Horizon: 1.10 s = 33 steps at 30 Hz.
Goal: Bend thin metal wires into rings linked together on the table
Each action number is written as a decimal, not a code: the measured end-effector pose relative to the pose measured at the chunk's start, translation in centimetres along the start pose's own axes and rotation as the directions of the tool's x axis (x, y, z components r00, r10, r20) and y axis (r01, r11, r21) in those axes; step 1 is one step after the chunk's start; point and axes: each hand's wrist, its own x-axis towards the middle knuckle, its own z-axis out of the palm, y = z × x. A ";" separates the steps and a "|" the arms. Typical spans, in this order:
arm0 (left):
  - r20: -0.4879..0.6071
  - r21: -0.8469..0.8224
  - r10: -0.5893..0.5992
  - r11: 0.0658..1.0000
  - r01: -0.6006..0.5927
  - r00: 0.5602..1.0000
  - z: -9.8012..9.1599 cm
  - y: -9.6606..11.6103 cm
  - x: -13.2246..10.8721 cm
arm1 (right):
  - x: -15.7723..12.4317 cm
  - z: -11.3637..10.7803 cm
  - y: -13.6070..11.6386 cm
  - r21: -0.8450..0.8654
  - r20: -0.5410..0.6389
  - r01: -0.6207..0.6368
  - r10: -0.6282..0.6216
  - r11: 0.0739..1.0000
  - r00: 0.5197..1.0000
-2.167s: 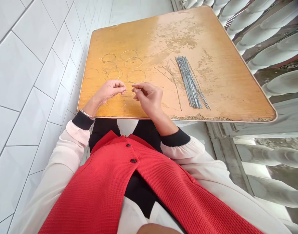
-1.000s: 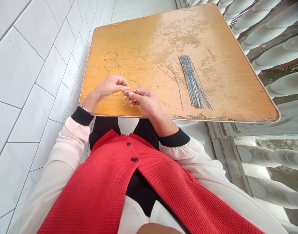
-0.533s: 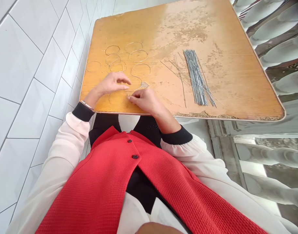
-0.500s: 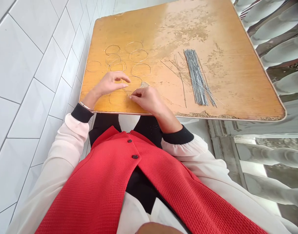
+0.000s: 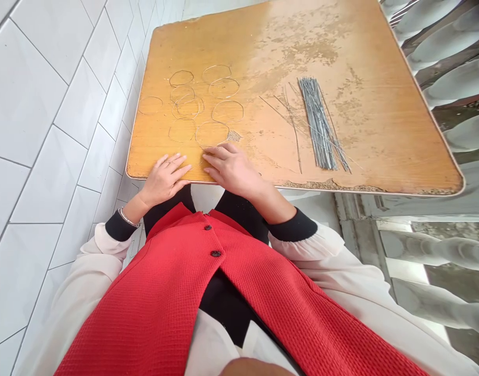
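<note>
Several wire rings (image 5: 211, 134) just above both hands (image 5: 232, 169)

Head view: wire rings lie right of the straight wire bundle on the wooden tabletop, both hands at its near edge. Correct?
No, one thing is off: the wire rings lie left of the straight wire bundle, not right, as the head view shows. The rest holds: they are on the wooden tabletop, with the left hand and the right hand at its near edge.
</note>
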 end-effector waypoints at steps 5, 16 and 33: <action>-0.023 0.031 -0.033 0.999 0.034 0.999 -1.1 -1.4 -1.1 | 0.1 0.7 -2.7 -0.035 0.040 0.025 -0.024 0.999 0.999; -0.032 0.007 -0.083 0.997 0.083 0.996 -2.8 -6.2 0.2 | 4.0 2.0 -5.2 -0.094 0.068 -0.072 0.079 0.993 0.995; -0.247 -0.021 -0.036 0.999 0.032 0.968 -2.3 1.4 1.9 | -5.5 -9.5 11.5 -0.225 -0.337 -0.883 0.818 0.412 0.467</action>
